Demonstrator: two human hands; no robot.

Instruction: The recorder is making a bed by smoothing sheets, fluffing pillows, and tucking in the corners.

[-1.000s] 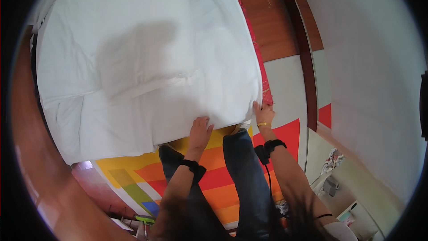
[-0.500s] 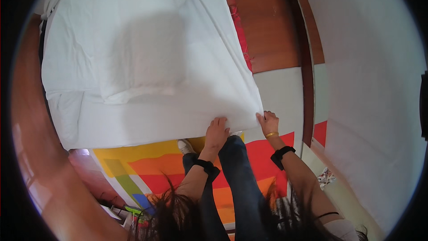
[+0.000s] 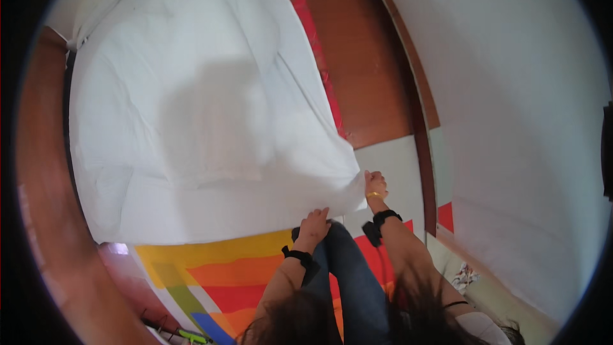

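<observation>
A white sheet [image 3: 258, 222] covers the bed in front of me, with a loosely spread white blanket [image 3: 211, 128] lying over it. My right hand [image 3: 376, 185] is closed around the sheet's near right corner and draws it out past the bed's edge. At the sheet's near edge, further left, my left hand [image 3: 313, 225] has its fingers bent over the cloth and pinches it. A black band circles each wrist. My head's shadow falls across the blanket.
Beside the bed, red cloth [image 3: 316, 51] shows against a brown wooden panel [image 3: 357, 57]. A white wall [image 3: 511, 121] rises on the right, a wooden board [image 3: 48, 153] on the left. Below lies a multicoloured mat [image 3: 236, 275], with my legs [image 3: 354, 275] over it.
The bed appears lower in view. My right hand has pulled the sheet's corner outward from the bed's edge. My left hand's fingers have gone from lying on the cloth to bending over its edge.
</observation>
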